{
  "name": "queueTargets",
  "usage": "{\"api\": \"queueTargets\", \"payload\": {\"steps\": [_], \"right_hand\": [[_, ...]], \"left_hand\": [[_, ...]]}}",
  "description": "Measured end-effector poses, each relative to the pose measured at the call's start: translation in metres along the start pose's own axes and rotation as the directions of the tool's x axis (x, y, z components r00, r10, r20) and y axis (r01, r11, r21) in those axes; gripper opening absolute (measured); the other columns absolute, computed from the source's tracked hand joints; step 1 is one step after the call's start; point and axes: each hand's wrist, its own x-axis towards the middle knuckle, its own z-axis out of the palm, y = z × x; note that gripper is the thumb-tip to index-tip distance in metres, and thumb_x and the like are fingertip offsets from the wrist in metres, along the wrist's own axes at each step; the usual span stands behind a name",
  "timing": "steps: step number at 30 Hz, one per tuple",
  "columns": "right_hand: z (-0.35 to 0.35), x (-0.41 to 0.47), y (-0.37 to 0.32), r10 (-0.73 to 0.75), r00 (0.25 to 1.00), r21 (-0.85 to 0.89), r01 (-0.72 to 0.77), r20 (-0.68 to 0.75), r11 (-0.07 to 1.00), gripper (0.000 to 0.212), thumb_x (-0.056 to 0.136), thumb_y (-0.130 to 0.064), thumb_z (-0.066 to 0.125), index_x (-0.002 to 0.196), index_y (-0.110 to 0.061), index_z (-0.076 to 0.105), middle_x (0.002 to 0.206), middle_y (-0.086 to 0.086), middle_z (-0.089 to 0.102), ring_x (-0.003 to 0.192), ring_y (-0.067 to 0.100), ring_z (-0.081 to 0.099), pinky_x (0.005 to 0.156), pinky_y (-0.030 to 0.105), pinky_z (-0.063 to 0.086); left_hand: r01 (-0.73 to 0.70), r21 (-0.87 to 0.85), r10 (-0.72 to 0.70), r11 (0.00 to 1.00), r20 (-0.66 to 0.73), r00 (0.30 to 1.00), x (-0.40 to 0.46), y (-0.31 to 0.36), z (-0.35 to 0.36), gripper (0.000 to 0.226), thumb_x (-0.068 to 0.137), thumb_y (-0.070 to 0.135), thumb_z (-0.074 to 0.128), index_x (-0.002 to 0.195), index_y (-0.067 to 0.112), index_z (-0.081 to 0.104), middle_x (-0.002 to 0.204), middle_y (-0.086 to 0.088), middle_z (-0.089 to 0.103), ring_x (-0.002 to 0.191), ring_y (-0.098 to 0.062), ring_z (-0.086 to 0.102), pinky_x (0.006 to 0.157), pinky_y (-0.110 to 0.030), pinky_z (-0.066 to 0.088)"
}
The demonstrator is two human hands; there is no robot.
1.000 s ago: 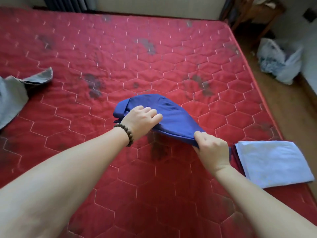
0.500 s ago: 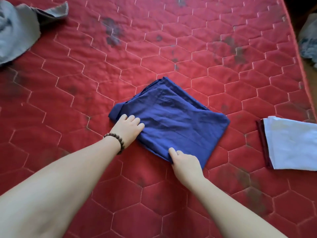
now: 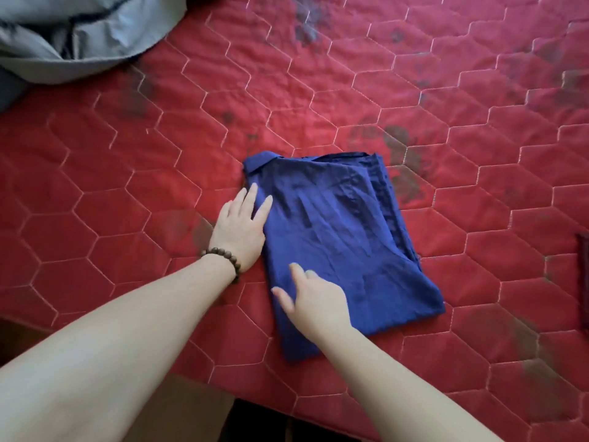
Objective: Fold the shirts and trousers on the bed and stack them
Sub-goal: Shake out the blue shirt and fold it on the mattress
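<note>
A dark blue garment [image 3: 338, 237], folded into a rough rectangle with its collar at the far left corner, lies flat on the red quilted bed [image 3: 127, 193]. My left hand [image 3: 240, 226], with a bead bracelet on the wrist, rests flat at the garment's left edge, fingers straight and touching the cloth. My right hand [image 3: 314, 299] lies flat on the near left part of the garment with its fingers spread.
A crumpled grey-blue garment [image 3: 79, 36] lies at the far left corner of the view. A dark maroon edge of cloth [image 3: 583, 275] shows at the right border. The bed's near edge [image 3: 197, 374] runs along the bottom, floor below it.
The blue garment went from held up in both hands to lying flat on the bed. Both hands have let go and now lie flat on it. The view has tilted down and left.
</note>
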Motion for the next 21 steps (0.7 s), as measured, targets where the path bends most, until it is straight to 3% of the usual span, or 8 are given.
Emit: {"api": "queueTargets", "payload": {"steps": [2,5,8,10,13,15,18,21], "right_hand": [[-0.013,0.011,0.025,0.005,0.990,-0.041,-0.011,-0.142,0.999,0.056,0.092,-0.052,0.049,0.137,-0.018,0.048,0.114,0.010,0.056,0.097,0.032,0.057,0.070,0.039,0.044],[-0.032,0.038,0.074,0.060,0.948,-0.088,-0.091,-0.311,0.992,0.058,0.088,-0.044,0.063,0.141,-0.023,0.048,0.141,0.021,0.044,0.121,0.039,0.046,0.087,0.047,0.042],[-0.046,0.065,0.115,0.277,0.932,-0.074,-0.301,-0.233,0.951,0.068,0.091,-0.055,0.052,0.150,-0.041,0.022,0.157,0.014,0.018,0.137,0.034,0.026,0.098,0.047,0.034],[-0.050,0.077,0.130,0.345,0.920,-0.053,-0.360,-0.184,0.931,0.071,0.090,-0.059,0.050,0.150,-0.046,0.014,0.149,0.011,0.024,0.127,0.032,0.032,0.092,0.044,0.039],[-0.054,0.084,0.133,0.308,0.947,0.087,-0.300,-0.096,0.950,0.069,0.093,-0.051,0.051,0.149,-0.050,0.011,0.117,0.007,0.040,0.085,0.026,0.050,0.066,0.035,0.045],[-0.053,0.080,0.132,0.298,0.952,0.083,-0.293,-0.064,0.953,0.066,0.096,-0.048,0.047,0.148,-0.053,0.006,0.097,0.004,0.042,0.066,0.023,0.049,0.057,0.033,0.041],[-0.048,0.064,0.139,0.388,0.918,0.061,-0.383,-0.087,0.922,0.066,0.097,-0.050,0.042,0.148,-0.052,0.000,0.092,0.005,0.048,0.066,0.025,0.049,0.061,0.033,0.041],[-0.042,0.045,0.146,0.485,0.870,0.054,-0.482,-0.087,0.874,0.075,0.094,-0.057,0.043,0.150,-0.044,-0.003,0.102,0.008,0.047,0.071,0.027,0.049,0.064,0.035,0.043]], "left_hand": [[0.151,-0.229,-0.158,0.962,-0.010,0.987,-0.007,0.012,0.002,0.063,0.097,0.033,0.044,0.153,0.028,0.016,0.159,-0.017,0.008,0.145,-0.031,0.016,0.114,-0.041,0.021],[0.259,-0.554,-0.265,0.791,0.070,0.962,-0.001,0.030,0.003,0.060,0.095,0.036,0.050,0.149,0.039,0.024,0.154,-0.017,0.018,0.137,-0.033,0.026,0.110,-0.041,0.028],[0.353,-0.779,-0.444,0.519,0.107,0.889,0.014,0.043,0.006,0.060,0.090,0.021,0.059,0.143,0.038,0.037,0.133,-0.011,0.031,0.111,-0.023,0.049,0.105,-0.027,0.035],[0.401,-0.827,-0.550,0.393,0.138,0.824,0.023,0.043,0.009,0.056,0.087,0.014,0.062,0.138,0.032,0.047,0.118,-0.007,0.037,0.092,-0.017,0.053,0.093,-0.010,0.030],[0.414,-0.811,-0.526,0.414,0.158,0.835,0.030,0.037,0.010,0.053,0.085,0.010,0.066,0.134,0.024,0.054,0.124,-0.013,0.051,0.110,-0.025,0.055,0.093,-0.013,0.030],[0.374,-0.805,-0.470,0.461,0.137,0.872,0.033,0.037,0.007,0.054,0.085,0.008,0.066,0.136,0.019,0.052,0.128,-0.014,0.050,0.118,-0.025,0.051,0.095,-0.012,0.027],[0.297,-0.794,-0.371,0.531,0.098,0.923,0.048,0.041,-0.001,0.056,0.085,0.005,0.066,0.138,0.014,0.051,0.129,-0.014,0.048,0.122,-0.025,0.047,0.099,-0.013,0.025],[0.289,-0.735,-0.382,0.614,0.044,0.923,0.060,0.058,-0.008,0.058,0.084,0.010,0.069,0.139,0.015,0.049,0.136,-0.014,0.041,0.123,-0.029,0.043,0.106,-0.027,0.028]]}}
